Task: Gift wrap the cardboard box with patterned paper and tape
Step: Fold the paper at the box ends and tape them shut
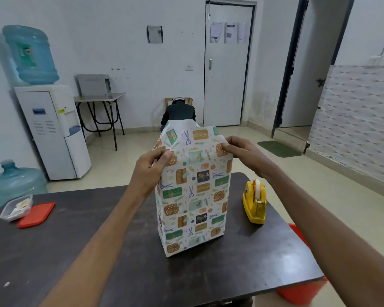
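Observation:
A tall box wrapped in patterned paper [193, 196] stands upright in the middle of the dark table [75, 240]. The cardboard itself is hidden under the paper. Loose paper flaps [186, 134] stick up above the box's top end. My left hand [153, 165] pinches the paper at the top left corner. My right hand [237, 149] pinches the paper at the top right corner. A yellow tape dispenser [254, 201] with a roll of tape sits on the table just right of the box.
A clear plastic container [16, 207] and its red lid [37, 214] lie at the table's left edge. A red bucket [302, 291] stands below the table's right corner. Beyond are a water dispenser [53, 129], a spare water bottle [13, 182] and a seated person [179, 113].

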